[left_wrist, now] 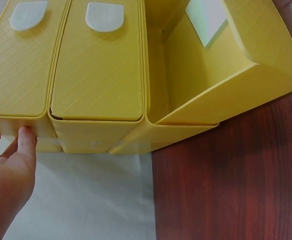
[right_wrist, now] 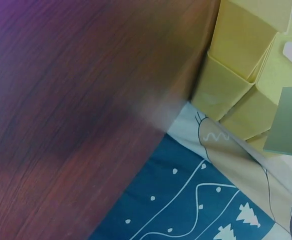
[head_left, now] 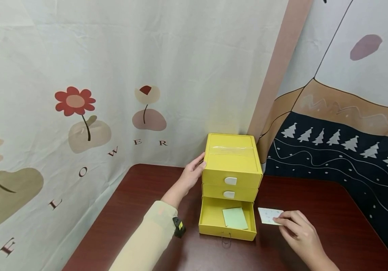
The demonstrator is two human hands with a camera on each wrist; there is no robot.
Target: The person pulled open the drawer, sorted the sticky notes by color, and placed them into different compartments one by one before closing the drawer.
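Note:
A yellow drawer box (head_left: 232, 158) stands on the table, its upper two drawers closed. The bottom drawer (head_left: 228, 234) is pulled out, and a pale green note pad (head_left: 235, 218) lies in it, also visible in the left wrist view. My left hand (head_left: 194, 171) rests with extended fingers against the box's left side, near the top; the left wrist view shows its fingers (left_wrist: 27, 142) touching that wall. To the right of the drawer, my right hand (head_left: 299, 229) pinches a thin patterned note pad (head_left: 269, 216) between thumb and fingers. Its greenish underside shows in the right wrist view.
A dark red wooden table (head_left: 139, 195) carries the box. Behind it hangs a pale curtain (head_left: 180, 75) with flower prints, and on the right a dark printed cloth (head_left: 333, 162). A thin wire loop (head_left: 226, 241) sticks out at the drawer's front.

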